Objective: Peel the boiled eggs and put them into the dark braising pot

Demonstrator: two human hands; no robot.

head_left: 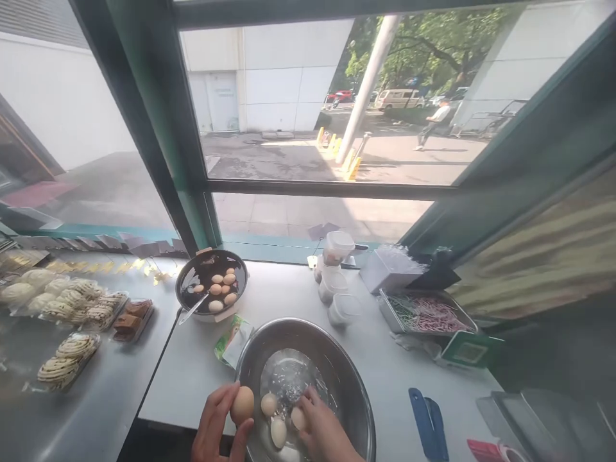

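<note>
My left hand (216, 423) is closed around a brown egg (242, 405), held up at the left rim of a large steel basin (359, 385). Inside the basin, my right hand (320, 427) has its fingers curled on a pale egg (298, 419), partly hidden by the fingers. Two more eggs, a round-looking one (269, 404) and a whiter one (278, 432), lie in the basin left of that hand. The basin's floor shines as if wet. Behind and to the left stands a black pot (212, 256) with several eggs in dark liquid and a ladle (194, 309).
A green packet (233, 340) lies beside the basin. Lidded plastic tubs (344, 309) stand behind it. To the right are a tray of shredded food (428, 312), a green code sign (471, 350) and blue-handled tools (428, 423). Packed buns (70, 359) sit at left. Windows rise behind the counter.
</note>
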